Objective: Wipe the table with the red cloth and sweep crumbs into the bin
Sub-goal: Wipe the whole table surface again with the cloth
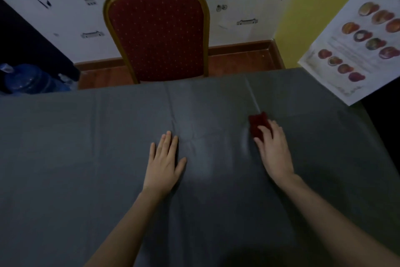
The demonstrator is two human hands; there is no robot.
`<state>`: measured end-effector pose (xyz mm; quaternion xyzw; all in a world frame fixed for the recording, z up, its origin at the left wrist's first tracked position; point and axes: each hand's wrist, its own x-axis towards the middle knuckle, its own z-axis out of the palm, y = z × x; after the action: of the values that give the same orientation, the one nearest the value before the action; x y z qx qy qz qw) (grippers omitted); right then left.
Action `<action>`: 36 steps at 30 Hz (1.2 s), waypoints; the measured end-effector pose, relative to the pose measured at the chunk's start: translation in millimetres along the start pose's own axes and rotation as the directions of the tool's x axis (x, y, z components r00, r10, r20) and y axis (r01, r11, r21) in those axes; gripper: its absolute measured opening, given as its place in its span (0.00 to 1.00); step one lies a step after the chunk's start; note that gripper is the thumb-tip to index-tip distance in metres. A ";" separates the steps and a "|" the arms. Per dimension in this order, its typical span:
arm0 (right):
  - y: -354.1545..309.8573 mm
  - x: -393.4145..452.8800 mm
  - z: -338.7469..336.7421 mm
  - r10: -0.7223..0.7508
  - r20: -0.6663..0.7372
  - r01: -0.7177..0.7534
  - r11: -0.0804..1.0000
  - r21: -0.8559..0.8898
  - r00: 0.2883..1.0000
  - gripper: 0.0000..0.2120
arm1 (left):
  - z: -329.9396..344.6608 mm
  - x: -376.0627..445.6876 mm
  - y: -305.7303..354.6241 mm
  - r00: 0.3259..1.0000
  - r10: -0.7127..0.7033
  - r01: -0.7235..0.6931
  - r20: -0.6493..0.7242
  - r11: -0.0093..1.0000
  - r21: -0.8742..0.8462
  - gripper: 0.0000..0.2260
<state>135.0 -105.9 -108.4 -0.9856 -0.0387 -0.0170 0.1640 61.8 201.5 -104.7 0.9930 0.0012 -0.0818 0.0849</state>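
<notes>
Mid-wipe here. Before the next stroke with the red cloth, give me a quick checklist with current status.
1. Red cloth under the right hand: ok, fingers rest on it.
2. Cloth flat on the table: ok.
3. Left hand steadying the grey cover: ok, palm flat, holding nothing.
4. Cover smooth ahead of the cloth: not ok, creases between the hands.
5. Crumbs located: cannot tell, none visible in dim light.
6. Bin position: cannot tell, not in view.
</notes>
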 end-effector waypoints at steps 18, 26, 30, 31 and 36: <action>-14.7 38.4 -0.1 -0.282 0.152 0.306 0.936 -0.170 0.947 0.24 | 10.7 -59.2 -50.4 0.994 0.068 -0.077 -0.088 0.992 -0.104 0.26; -111.2 21.0 37.0 0.055 -0.031 -0.054 0.998 0.026 0.998 0.16 | 8.0 -58.9 -51.0 0.992 -0.108 0.103 -0.061 0.991 -0.089 0.29; -164.4 -19.5 59.2 -0.405 0.092 0.395 0.912 0.111 0.910 0.17 | 10.2 -60.2 -53.8 0.992 -0.107 0.100 -0.071 0.990 -0.096 0.29; -166.1 -31.8 60.3 -0.544 0.140 0.528 0.839 0.134 0.828 0.16 | 10.7 -60.1 -54.6 0.992 -0.103 0.096 -0.074 0.991 -0.093 0.29; -100.5 -69.1 38.1 -0.766 0.260 0.763 0.632 0.134 0.588 0.14 | 9.8 -60.8 -55.1 0.992 -0.091 0.083 -0.090 0.992 -0.090 0.29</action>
<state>58.7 -3.6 -115.3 -0.8635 -0.4815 0.0603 0.1371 -0.7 254.9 -113.7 0.9902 0.0522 -0.0388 0.1239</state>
